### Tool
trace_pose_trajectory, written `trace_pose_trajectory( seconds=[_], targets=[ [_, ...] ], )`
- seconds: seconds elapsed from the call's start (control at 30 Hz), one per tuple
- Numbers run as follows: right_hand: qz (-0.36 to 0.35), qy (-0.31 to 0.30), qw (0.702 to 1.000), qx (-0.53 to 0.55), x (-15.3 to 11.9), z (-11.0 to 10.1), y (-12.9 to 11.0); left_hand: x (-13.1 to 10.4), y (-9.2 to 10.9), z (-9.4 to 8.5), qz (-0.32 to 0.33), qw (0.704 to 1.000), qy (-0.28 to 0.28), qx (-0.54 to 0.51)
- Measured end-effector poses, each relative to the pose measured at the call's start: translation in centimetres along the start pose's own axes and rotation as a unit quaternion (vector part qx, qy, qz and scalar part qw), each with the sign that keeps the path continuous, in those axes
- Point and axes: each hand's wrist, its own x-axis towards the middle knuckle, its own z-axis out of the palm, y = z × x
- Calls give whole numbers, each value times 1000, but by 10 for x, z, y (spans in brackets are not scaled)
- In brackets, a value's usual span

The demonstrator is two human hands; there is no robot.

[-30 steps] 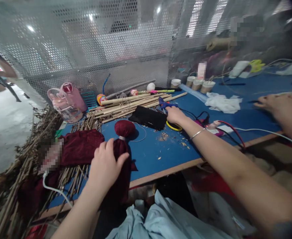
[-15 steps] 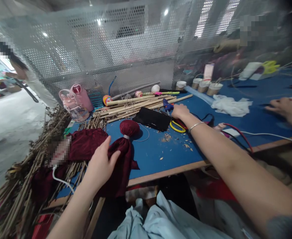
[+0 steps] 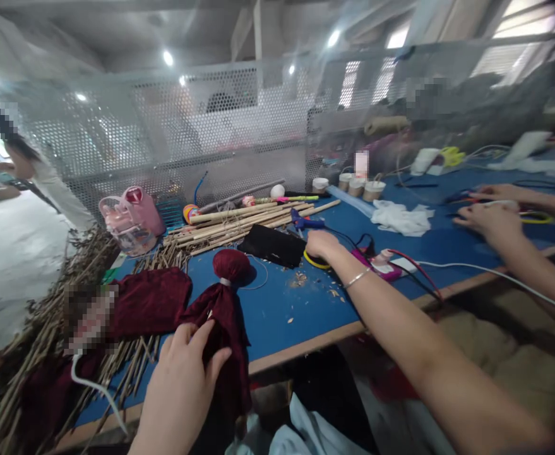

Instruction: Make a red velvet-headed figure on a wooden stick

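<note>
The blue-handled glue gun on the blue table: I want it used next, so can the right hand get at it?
Probably yes: the right hand lies just short of the blue-handled glue gun, nothing between them.

The blue surface (image 3: 277, 303) lies bare only in a strip between the dark red tied cloth bundle (image 3: 223, 297) and the person's outstretched right arm, littered with small wood chips (image 3: 300, 278). Behind that strip a flat black cloth pouch (image 3: 274, 244) and a row of long pale wooden sticks (image 3: 249, 221) block the way to the perforated metal screen (image 3: 187, 139). On the left, a heap of dry brown twigs (image 3: 45, 335) and a pink plastic jug (image 3: 132, 212) crowd the edge. To the right, red and white cables (image 3: 429, 272), a crumpled white cloth (image 3: 400, 218) and a co-worker's hands (image 3: 490, 218) fill the surface.
</note>
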Motion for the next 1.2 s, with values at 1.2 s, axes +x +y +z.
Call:
trace_pose_trajectory(
  seconds=[1.2],
  targets=[
    [-161,-363,588,705,-230,45,-21,33,-15,34,-69,990,71,-105]
  ],
)
